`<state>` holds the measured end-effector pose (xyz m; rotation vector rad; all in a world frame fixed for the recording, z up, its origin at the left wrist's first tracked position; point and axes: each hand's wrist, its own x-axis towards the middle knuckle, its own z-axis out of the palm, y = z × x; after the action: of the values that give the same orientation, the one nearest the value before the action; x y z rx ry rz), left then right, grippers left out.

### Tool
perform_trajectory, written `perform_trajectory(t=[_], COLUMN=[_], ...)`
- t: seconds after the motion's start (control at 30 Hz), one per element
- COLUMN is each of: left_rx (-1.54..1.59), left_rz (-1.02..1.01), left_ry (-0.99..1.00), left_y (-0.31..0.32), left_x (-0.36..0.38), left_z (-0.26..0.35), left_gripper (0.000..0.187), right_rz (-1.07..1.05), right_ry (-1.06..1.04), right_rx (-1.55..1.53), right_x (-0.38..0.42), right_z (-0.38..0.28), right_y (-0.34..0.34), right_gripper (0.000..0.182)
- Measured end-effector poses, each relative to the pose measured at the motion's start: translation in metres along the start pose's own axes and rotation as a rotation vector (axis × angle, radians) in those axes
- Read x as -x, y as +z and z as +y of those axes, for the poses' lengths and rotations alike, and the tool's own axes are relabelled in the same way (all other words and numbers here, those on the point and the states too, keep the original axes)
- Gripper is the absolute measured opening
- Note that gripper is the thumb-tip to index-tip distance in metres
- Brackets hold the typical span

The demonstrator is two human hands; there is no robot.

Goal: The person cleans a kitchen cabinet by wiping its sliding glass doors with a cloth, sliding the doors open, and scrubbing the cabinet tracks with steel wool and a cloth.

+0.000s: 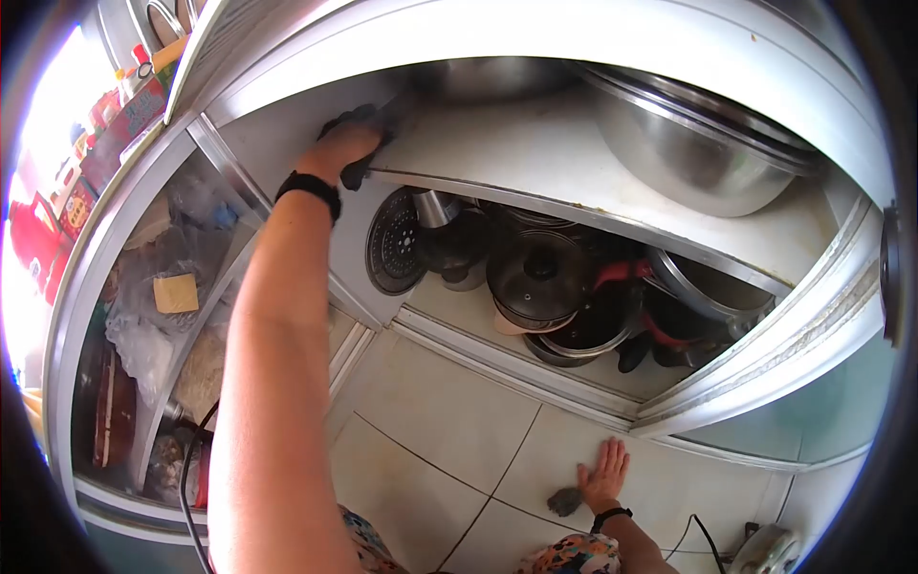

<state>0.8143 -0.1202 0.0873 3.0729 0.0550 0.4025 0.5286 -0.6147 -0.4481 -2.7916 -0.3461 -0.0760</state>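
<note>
My left hand reaches into the cabinet with a dark cloth in its grip. It presses the cloth against the inner left wall, at the left end of the upper shelf. My fingers are partly hidden by the cloth. Flat on the tiled floor lies my right hand, fingers spread and holding nothing. A grey scouring pad rests just left of that hand, apart from the fingers.
Large steel bowls stand on the upper shelf's right side. Below are a lidded pan, several pots and a perforated disc. Bagged goods fill the left cabinet. A dark cable hangs at lower left.
</note>
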Motion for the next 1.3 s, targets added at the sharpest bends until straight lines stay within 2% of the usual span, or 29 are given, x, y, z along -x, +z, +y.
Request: perform_trajectory(t=[0.03,0.07,0.13,0.17,0.2,0.27,0.33,0.4,0.47,0.5,0.57,0.6,0.63,0.67,0.7,0.73,0.77,0.83,0.87,0.9,0.93,0.97,1.03,1.1,1.17,1.2,1.27,1.3], left_rx=[-0.163,-0.215,-0.12,0.035,-0.033,-0.227,-0.219,-0.43,0.115,0.113,0.121,0.184,0.244,0.368,0.317,0.444,0.791,1.204,1.211,0.866,0.445,0.004,0.16,0.424,0.312,0.305,0.403,0.279], left_rz=[0.092,-0.032,-0.104,-0.048,0.069,0.298,0.153,0.516,0.562,0.545,0.855,0.846,0.831,0.734,0.615,0.38,0.444,0.626,0.627,0.485,0.402,0.419,-0.161,-0.243,0.044,0.053,-0.129,-0.259], left_ry=[0.105,0.153,0.193,0.179,0.864,1.129,0.641,0.719,0.12,0.114,-0.117,-0.182,-0.247,-0.435,-0.536,-0.642,-0.74,-0.834,-0.847,-0.692,-0.45,-0.228,-0.115,-0.139,0.169,0.169,0.27,0.085], left_y=[0.003,0.005,-0.001,0.006,0.008,0.016,0.026,0.046,0.05,0.056,0.063,0.081,0.114,0.159,0.227,0.253,0.335,0.362,0.391,0.438,0.451,0.462,0.42,0.379,0.4,0.39,0.371,0.378], left_x=[0.002,0.0,0.018,0.031,0.033,0.039,0.047,0.033,0.053,0.063,0.09,0.107,0.129,0.143,0.159,0.185,0.193,0.193,0.19,0.182,0.183,0.183,0.183,0.193,0.228,0.224,0.226,0.217], left_z=[0.003,0.007,0.068,0.089,0.089,0.087,0.073,-0.019,-0.031,-0.026,-0.012,-0.007,-0.009,-0.022,-0.053,-0.044,-0.078,-0.04,-0.053,-0.076,-0.067,-0.056,-0.006,0.085,0.132,0.123,0.088,0.057], left_gripper=[0.047,0.045,0.04,0.037,0.03,0.024,0.022,0.014,0.018,0.018,0.028,0.03,0.033,0.037,0.041,0.039,0.031,0.021,0.021,0.022,0.024,0.026,0.032,0.027,0.034,0.034,0.038,0.042], right_rz=[0.024,0.016,-0.08,-0.087,-0.039,-0.026,-0.007,-0.046,0.015,-0.003,-0.028,-0.032,-0.056,-0.07,-0.074,-0.079,-0.08,-0.064,-0.049,-0.053,-0.024,0.002,-0.013,-0.029,-0.05,-0.041,0.016,0.0], right_ry=[-0.033,-0.035,0.065,0.059,0.032,0.017,-0.018,-0.007,-0.024,-0.023,0.011,-0.002,0.012,0.029,0.024,0.029,0.038,0.026,0.012,0.006,-0.017,-0.038,-0.04,-0.05,-0.015,-0.021,-0.072,-0.07], right_rx=[0.032,0.031,-0.014,-0.018,-0.025,-0.026,0.014,0.02,0.026,0.021,0.044,0.044,0.037,0.029,0.025,0.031,0.04,0.049,0.054,0.066,0.079,0.088,0.093,0.085,0.076,0.072,0.089,0.084], right_x=[0.003,0.005,-0.002,-0.007,-0.008,0.004,-0.001,-0.001,-0.001,0.004,-0.002,-0.005,-0.001,-0.003,-0.005,-0.005,-0.007,-0.007,-0.006,-0.006,-0.006,-0.004,-0.008,-0.003,-0.006,-0.008,-0.005,-0.003], right_z=[-0.001,0.0,-0.007,-0.007,-0.006,-0.002,0.001,0.002,-0.002,-0.004,-0.005,-0.003,-0.004,-0.005,-0.008,-0.01,-0.011,-0.01,-0.008,-0.006,-0.004,-0.002,-0.005,-0.011,-0.007,-0.006,-0.002,-0.005], right_y=[0.0,-0.002,-0.008,-0.005,-0.002,0.0,0.001,-0.005,-0.002,-0.003,-0.004,-0.005,-0.007,-0.007,-0.009,-0.013,-0.013,-0.008,-0.006,-0.003,0.001,0.003,-0.002,-0.004,-0.002,0.0,0.002,0.0], right_gripper=[0.08,0.08,0.076,0.076,0.075,0.075,0.076,0.075,0.074,0.074,0.076,0.076,0.077,0.078,0.078,0.078,0.078,0.078,0.079,0.079,0.079,0.079,0.079,0.079,0.078,0.078,0.078,0.078])
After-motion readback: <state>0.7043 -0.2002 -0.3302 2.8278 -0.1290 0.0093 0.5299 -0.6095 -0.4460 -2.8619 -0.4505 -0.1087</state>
